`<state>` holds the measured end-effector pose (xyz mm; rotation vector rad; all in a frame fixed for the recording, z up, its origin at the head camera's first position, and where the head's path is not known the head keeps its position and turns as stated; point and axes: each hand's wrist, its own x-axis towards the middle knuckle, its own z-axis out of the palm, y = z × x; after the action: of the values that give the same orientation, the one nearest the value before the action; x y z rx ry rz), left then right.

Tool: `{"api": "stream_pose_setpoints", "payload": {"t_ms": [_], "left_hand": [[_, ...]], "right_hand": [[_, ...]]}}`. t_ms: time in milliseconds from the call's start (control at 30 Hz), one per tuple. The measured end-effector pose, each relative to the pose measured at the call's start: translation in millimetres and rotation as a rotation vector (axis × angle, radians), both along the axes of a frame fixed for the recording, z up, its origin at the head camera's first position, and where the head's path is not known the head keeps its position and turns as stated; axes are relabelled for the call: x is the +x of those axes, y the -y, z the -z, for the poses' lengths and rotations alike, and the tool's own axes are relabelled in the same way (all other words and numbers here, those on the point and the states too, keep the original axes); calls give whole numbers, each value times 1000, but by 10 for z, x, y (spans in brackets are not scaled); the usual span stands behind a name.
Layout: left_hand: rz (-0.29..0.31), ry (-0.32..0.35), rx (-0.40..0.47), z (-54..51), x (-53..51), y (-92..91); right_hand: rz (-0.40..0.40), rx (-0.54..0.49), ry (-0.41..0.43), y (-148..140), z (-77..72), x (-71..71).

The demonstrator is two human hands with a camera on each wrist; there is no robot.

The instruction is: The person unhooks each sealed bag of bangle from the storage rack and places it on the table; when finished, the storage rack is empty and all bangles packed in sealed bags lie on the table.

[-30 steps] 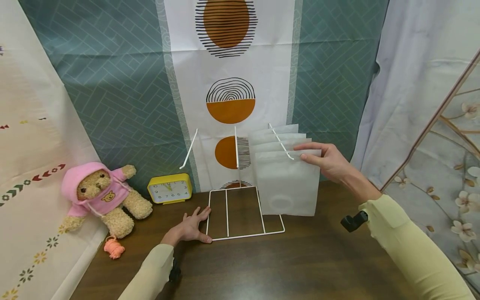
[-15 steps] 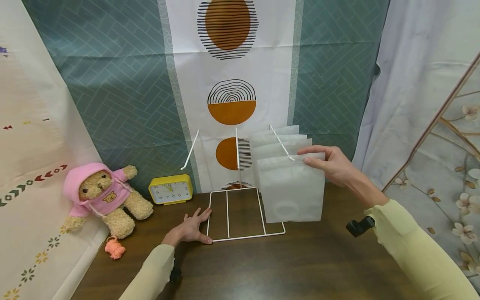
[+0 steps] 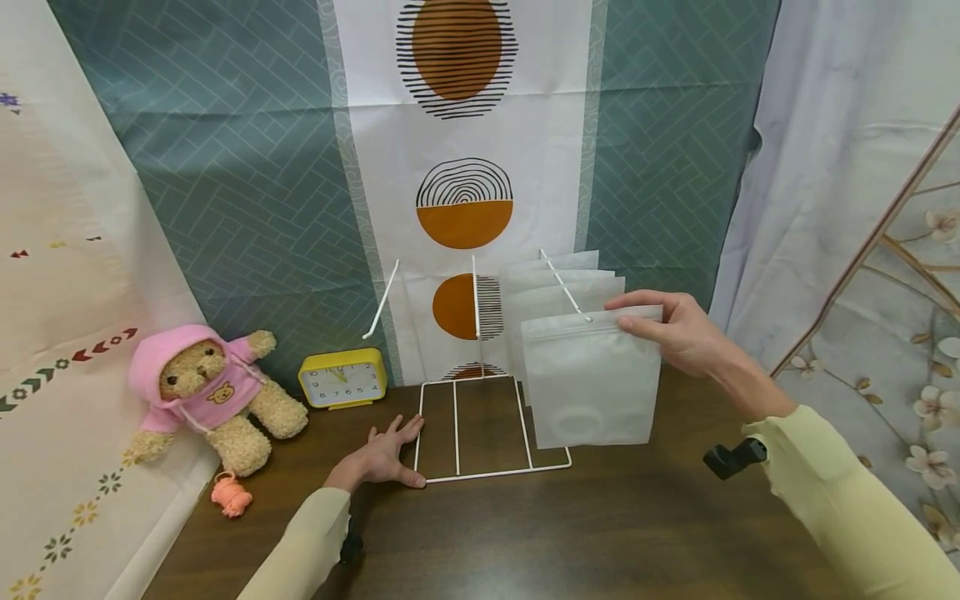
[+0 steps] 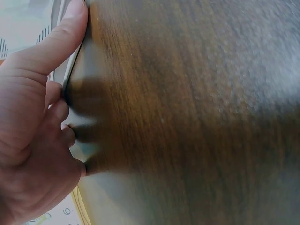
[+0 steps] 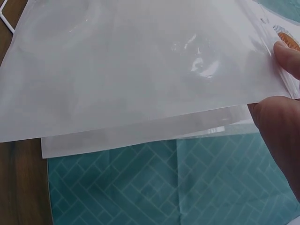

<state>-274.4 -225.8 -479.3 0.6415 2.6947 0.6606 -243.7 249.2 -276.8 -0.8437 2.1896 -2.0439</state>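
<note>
Two bare hands, both below pale yellow sleeves (image 3: 840, 483). Right hand (image 3: 678, 333): thumb and forefinger drawn narrow, pinching a frosted white bag (image 3: 592, 387) at its upper right corner. Thumb lies on the near face, forefinger behind the top edge. Bag hangs upright below that grip and toward the left hand (image 3: 381, 458), a faint round mark low on its front.

Just behind the pinching fingers, more white bags (image 3: 606, 287) stand in a row, edges stepped one past another. A white rod (image 3: 558, 283) slants over them, its near end close to the held bag's top edge; whether it touches I cannot tell.

Left hand: fingers spread wide, holding nothing, thumb and forefinger tips touching the left side of a white wire rack (image 3: 498, 474). The rack's base lies on the dark wooden table (image 3: 525, 533), between the two hands; the held bag hangs in front of its right part.

Near the left fingers, on their far side, a yellow clock (image 3: 342, 377). Farther left of them, a teddy bear (image 3: 206, 387) in a pink hoodie, with a peach yarn bundle (image 3: 232, 496) by its foot.
</note>
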Motion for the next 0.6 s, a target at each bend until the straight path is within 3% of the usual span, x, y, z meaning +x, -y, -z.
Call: {"api": "stream_pose_setpoints", "payload": {"t_ms": [367,600], "left_hand": [[-5,2,0,5,6,-3],[-9,14,9,-1,2,-2]], "right_hand": [[-31,-57,-42,-127,-40,45],[-58,-46,-49,-360,-67,89]]}}
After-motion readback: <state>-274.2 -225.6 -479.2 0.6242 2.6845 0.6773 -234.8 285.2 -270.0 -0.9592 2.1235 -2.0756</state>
